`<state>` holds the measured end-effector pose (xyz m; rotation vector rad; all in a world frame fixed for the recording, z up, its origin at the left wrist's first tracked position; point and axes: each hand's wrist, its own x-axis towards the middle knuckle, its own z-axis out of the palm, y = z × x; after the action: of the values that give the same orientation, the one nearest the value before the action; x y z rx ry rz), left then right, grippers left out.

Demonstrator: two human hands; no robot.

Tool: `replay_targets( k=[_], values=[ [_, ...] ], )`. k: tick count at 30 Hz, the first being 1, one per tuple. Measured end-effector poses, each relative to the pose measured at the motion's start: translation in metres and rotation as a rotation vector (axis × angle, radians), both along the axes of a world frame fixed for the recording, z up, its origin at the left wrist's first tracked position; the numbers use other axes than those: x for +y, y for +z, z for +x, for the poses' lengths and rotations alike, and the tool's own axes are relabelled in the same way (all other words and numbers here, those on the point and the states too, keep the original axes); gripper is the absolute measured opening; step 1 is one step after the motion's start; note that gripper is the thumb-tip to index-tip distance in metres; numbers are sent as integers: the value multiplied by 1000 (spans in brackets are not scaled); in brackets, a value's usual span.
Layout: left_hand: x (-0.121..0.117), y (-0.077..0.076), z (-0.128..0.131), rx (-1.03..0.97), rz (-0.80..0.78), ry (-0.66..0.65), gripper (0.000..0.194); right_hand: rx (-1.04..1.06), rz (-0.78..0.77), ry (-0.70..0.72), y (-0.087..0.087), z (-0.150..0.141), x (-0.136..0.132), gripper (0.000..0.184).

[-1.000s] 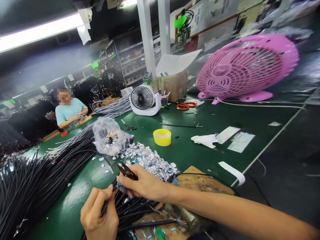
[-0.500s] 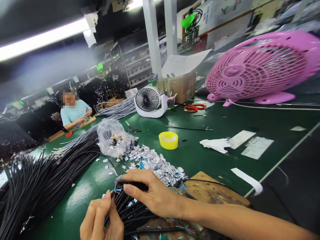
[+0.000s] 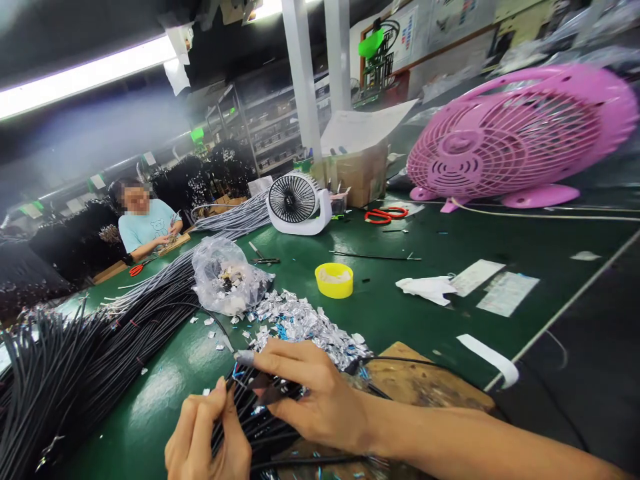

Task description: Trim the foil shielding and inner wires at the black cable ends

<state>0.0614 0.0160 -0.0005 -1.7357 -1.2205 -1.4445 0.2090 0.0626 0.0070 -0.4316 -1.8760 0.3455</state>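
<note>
My left hand (image 3: 207,430) pinches a black cable near its stripped end, where thin blue wires (image 3: 237,372) stick out. My right hand (image 3: 320,393) is just to the right, with a pair of dark snips (image 3: 266,389) in its palm. Its forefinger, wearing a grey fingertip cover (image 3: 245,358), reaches beside the blue wires. Whether that finger touches them I cannot tell. More black cables (image 3: 273,427) lie beneath both hands, and a pile of silver foil scraps (image 3: 315,327) is just beyond them.
Bundles of black cables (image 3: 115,353) cover the left of the green table. Beyond the foil stand a plastic bag of scraps (image 3: 225,277), a yellow ring (image 3: 335,281), a white fan (image 3: 299,203) and a large pink fan (image 3: 520,137). A wooden board (image 3: 425,380) lies at right. A person (image 3: 150,223) sits across.
My right hand first had the snips pointing up and outward; they then turned into the palm, with the forefinger reaching to the wires. Now the hand sits slightly right of the cable end, blades showing again.
</note>
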Motion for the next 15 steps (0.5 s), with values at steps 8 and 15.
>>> replay_targets(
  k=[8, 15],
  values=[
    [-1, 2, -2, 20, -17, 5, 22, -28, -9, 160, -1, 3, -5, 20],
    [-2, -8, -9, 7, 48, -42, 28, 136, -417, 301, 13, 5, -2, 24]
  ],
)
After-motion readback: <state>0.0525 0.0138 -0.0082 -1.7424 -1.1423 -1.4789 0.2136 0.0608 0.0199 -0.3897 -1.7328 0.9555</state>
